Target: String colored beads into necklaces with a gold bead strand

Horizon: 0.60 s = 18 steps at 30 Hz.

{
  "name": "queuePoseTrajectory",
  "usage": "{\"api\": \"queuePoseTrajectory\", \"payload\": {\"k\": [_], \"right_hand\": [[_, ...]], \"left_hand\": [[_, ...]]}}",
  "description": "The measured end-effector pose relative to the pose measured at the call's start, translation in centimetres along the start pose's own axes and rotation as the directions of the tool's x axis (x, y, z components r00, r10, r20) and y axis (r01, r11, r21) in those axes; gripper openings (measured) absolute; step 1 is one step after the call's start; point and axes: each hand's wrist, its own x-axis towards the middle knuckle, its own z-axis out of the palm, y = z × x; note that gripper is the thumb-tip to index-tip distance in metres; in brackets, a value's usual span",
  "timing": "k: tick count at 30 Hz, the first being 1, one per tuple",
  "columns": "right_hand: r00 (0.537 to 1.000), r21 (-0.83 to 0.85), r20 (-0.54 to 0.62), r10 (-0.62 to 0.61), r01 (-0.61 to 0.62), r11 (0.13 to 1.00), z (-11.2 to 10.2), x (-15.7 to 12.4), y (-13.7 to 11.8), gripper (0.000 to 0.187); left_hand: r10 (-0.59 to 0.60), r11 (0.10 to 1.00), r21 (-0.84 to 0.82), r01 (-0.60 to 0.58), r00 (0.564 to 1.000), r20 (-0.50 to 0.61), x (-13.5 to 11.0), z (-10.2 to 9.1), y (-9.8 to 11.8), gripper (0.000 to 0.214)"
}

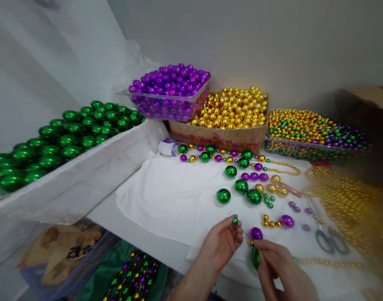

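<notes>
My left hand (222,242) is closed, fingertips pinching a small green bead (235,220). My right hand (279,261) pinches a bead strand near its end; a large green bead (255,256) hangs by the fingers. A small gold bead (250,242) and a purple bead (256,233) sit just above that. Something thin, like a wire or thread, runs between the hands, too fine to make out. Loose large green beads (223,196), purple beads (254,177) and gold beads (271,188) lie on the white cloth (166,196) beyond my hands.
A foam box (93,175) of big green beads stands left. At the back are a purple-bead tub (191,99), a gold-bead carton (216,136) and a mixed-bead tub (307,146). Scissors (331,240) and gold chains (338,196) lie right. A finished-looking strand (218,158) lies behind.
</notes>
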Motion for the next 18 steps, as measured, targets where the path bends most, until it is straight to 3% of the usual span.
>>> {"api": "queuePoseTrajectory", "payload": {"k": [3, 6, 9, 13, 16, 18], "right_hand": [[0.981, 0.097, 0.001, 0.192, -0.191, 0.977, 1.6, 0.2, 0.5, 0.013], [0.940, 0.153, 0.119, 0.320, -0.336, 0.929, 2.3, 0.5, 1.0, 0.018], [0.924, 0.169, 0.226, 0.309, -0.349, 0.922, 1.9, 1.0, 1.5, 0.018], [0.935, 0.071, 0.230, 0.271, -0.294, 0.953, 1.3, 2.1, 1.9, 0.031], [0.932, 0.059, 0.269, 0.244, -0.269, 0.961, 1.5, 2.8, 1.9, 0.027], [0.924, 0.086, 0.273, 0.268, -0.301, 0.950, 1.8, 2.9, 1.9, 0.019]], "left_hand": [[0.055, 0.997, 0.061, -0.057, 0.998, 0.040, -0.5, 0.6, -0.3, 0.012], [0.233, 0.933, 0.266, -0.242, 0.970, 0.065, -1.0, 1.2, -0.6, 0.013], [0.407, 0.787, 0.475, -0.393, 0.910, 0.078, -1.4, 1.5, -0.5, 0.015], [0.557, 0.506, 0.713, -0.486, 0.815, 0.160, -2.1, 2.1, -0.2, 0.013], [0.605, 0.354, 0.758, -0.548, 0.752, 0.262, -2.6, 2.7, -0.1, 0.011], [0.629, 0.311, 0.759, -0.571, 0.723, 0.286, -2.8, 3.1, 0.0, 0.011]]}}
